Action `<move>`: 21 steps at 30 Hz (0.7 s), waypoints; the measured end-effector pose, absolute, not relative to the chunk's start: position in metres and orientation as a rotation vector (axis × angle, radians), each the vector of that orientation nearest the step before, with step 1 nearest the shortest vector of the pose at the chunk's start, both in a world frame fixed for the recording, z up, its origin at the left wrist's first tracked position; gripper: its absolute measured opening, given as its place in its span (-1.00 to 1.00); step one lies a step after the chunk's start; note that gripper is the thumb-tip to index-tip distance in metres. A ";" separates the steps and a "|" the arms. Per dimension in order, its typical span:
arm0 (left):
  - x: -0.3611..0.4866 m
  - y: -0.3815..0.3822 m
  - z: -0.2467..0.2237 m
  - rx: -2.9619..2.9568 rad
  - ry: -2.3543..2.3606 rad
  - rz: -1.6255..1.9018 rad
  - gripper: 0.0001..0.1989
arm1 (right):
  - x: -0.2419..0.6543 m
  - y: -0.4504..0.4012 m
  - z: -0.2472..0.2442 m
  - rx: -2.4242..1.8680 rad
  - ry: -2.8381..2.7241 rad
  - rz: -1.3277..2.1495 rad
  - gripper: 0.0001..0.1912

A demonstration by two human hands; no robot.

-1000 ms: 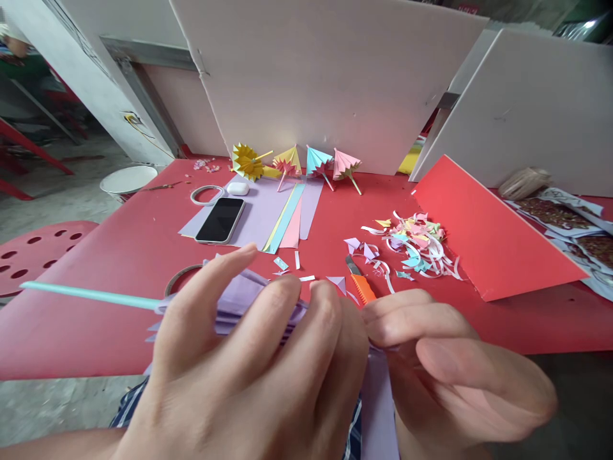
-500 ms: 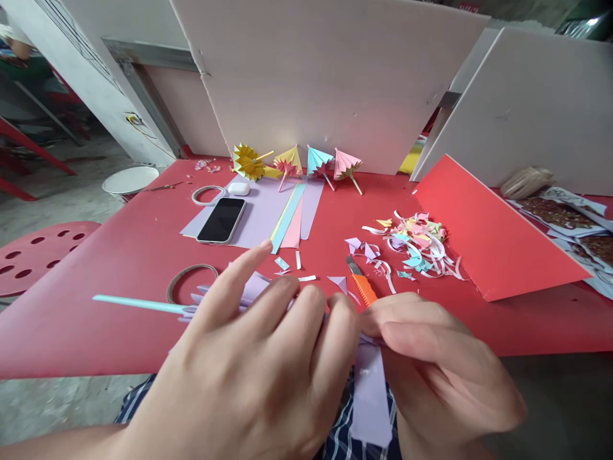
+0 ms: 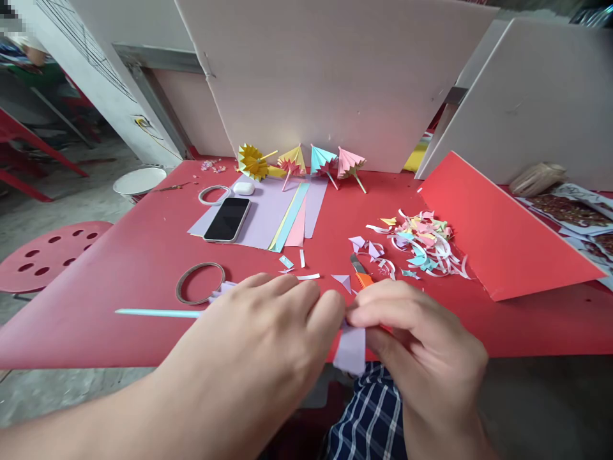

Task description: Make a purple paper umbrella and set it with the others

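My left hand (image 3: 272, 332) is closed, palm down, over pleated purple paper (image 3: 223, 291), most of which it hides. A thin light-blue paper stick (image 3: 158, 313) juts out to the left from under that hand. Thumb and fingers of my right hand (image 3: 421, 338) pinch a purple paper strip (image 3: 350, 351) right beside the left knuckles; its free end hangs down at the table's front edge. Just behind the right fingers lies an orange utility knife (image 3: 364, 279), partly covered. A roll of tape (image 3: 180, 287) rests flat behind the left wrist.
Small paper umbrellas (image 3: 324, 160) stand along the back board. A phone (image 3: 227, 219), a white case (image 3: 244, 188) and another tape roll (image 3: 201, 197) lie around purple sheets (image 3: 263, 220). Paper scraps (image 3: 426, 239) are heaped near a folded red card (image 3: 507, 236).
My left index finger, stretched out before, is now curled in. Both hands have shifted slightly, and less of the purple strip hangs below them. The tape roll shows more fully.
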State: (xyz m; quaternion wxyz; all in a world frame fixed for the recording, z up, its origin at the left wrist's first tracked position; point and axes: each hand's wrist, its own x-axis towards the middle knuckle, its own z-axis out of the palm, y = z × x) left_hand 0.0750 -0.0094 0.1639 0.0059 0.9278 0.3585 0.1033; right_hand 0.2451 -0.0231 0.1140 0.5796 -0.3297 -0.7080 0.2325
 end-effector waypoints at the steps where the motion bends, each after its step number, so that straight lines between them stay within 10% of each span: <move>1: 0.075 -0.004 0.164 2.783 1.127 0.261 -0.84 | 0.245 -0.021 0.113 -0.767 -1.661 0.572 -0.72; 8: 0.064 0.030 0.154 1.768 0.935 0.021 -0.88 | 0.249 -0.003 0.103 -0.897 -1.663 0.844 -0.42; 21: 0.068 0.040 0.115 1.230 0.421 -0.084 -0.89 | 0.256 0.009 0.099 -0.674 -2.062 0.573 -0.85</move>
